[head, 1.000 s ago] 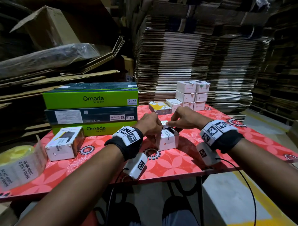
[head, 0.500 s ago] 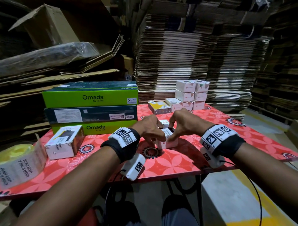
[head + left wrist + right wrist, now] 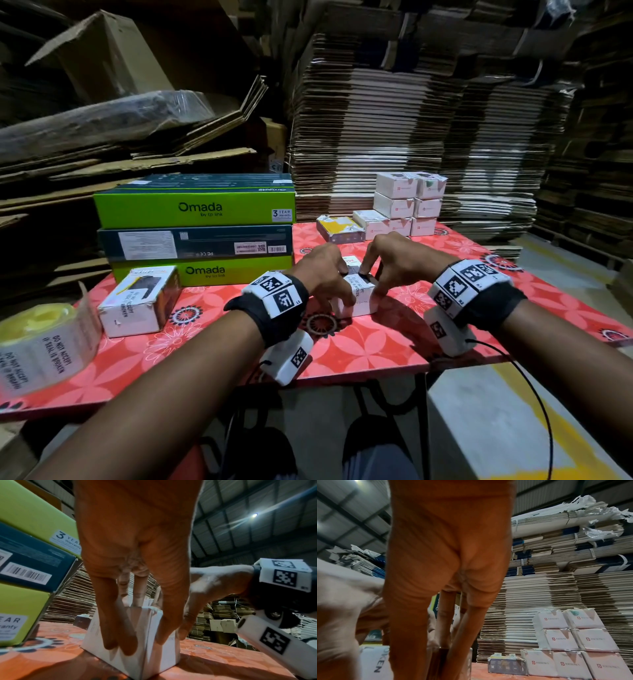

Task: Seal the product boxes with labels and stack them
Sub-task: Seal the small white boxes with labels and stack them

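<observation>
Head view: left hand (image 3: 323,270) and right hand (image 3: 394,262) grip closed white box (image 3: 358,298).

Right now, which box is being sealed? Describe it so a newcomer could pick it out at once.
Start at the red flowered table and the green Omada boxes stacked on its left. To their right, near the table's middle, stands a small white box, apart from the white stack behind. Only it has both hands on it, left hand and right hand, with a seal label over its top.

The head view looks down over the red table (image 3: 376,346); both wrist views sit low and close beside the small white box (image 3: 137,649), which all three share.
</observation>
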